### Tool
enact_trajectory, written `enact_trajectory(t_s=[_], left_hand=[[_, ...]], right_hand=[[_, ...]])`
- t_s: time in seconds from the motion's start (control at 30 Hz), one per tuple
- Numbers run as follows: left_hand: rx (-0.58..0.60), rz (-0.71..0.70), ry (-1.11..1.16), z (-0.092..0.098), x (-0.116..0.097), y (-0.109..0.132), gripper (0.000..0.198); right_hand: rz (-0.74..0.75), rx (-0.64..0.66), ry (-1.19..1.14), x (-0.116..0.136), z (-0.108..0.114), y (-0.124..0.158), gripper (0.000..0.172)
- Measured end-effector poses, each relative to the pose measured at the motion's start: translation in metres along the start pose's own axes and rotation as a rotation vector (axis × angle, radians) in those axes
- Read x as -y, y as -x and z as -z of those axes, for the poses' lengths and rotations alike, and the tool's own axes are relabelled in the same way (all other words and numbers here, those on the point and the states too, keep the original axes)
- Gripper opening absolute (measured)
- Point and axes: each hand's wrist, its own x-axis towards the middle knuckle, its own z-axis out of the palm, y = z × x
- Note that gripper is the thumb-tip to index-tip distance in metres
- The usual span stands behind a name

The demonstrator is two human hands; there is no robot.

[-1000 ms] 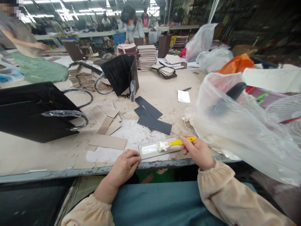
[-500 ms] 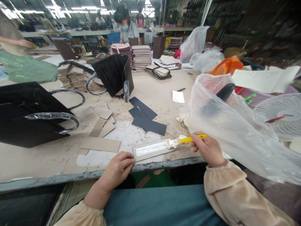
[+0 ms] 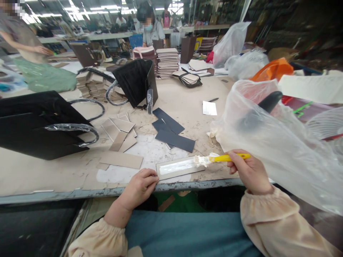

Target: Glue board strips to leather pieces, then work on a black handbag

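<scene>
Near the table's front edge lies a narrow rectangular strip (image 3: 171,173) with a black rim, white glue smeared along its middle. My left hand (image 3: 143,187) pinches the strip's left end. In my right hand (image 3: 248,169) is a yellow-handled brush (image 3: 223,157), the fingers closed round its handle. Its bristles are caked with white glue and rest over the strip's right end. Beige strips (image 3: 123,160) lie left of the strip, and dark blue-black strips (image 3: 175,140) overlap just behind it.
Two black handbags (image 3: 34,125) (image 3: 134,80) with wrapped handles stand on the left. A large clear plastic bag (image 3: 241,125) bulges at the right. Stacked panels (image 3: 167,62) stand farther back, and a white paper slip (image 3: 209,108) lies mid-table. A masked person works behind; another person stands far left.
My right hand has drawn the brush to the right, toward and over the strip's right end. My left hand stays on the strip's left end. The whole view has shifted slightly.
</scene>
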Motion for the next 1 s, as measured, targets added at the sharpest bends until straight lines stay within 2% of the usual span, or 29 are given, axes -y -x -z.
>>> enact_trajectory(t_s=[0.1,0.17,0.33,0.53,0.7,0.87,1.0], left_hand=[[0.015,0.003,-0.002,0.001,-0.001,-0.002,0.018],[0.011,0.005,0.000,0.001,-0.001,-0.002,0.019],[0.025,0.006,0.007,0.000,0.001,-0.002,0.019],[0.024,0.014,0.018,0.001,0.002,-0.002,0.018],[0.032,0.020,0.020,-0.001,0.004,0.000,0.018],[0.019,0.022,0.030,-0.002,0.005,0.000,0.017],[0.032,0.023,0.038,0.000,0.002,-0.003,0.018]], right_hand=[[-0.013,0.052,-0.166,0.003,-0.018,0.005,0.038],[-0.025,0.135,-0.222,0.008,-0.034,0.009,0.039],[-0.025,0.327,-0.200,0.025,-0.070,0.019,0.039],[0.042,0.442,-0.174,0.025,-0.088,0.026,0.034],[0.092,0.415,-0.077,0.020,-0.080,0.022,0.032],[0.125,0.283,0.026,0.009,-0.053,0.011,0.033],[0.096,0.200,0.055,-0.001,-0.031,0.004,0.035]])
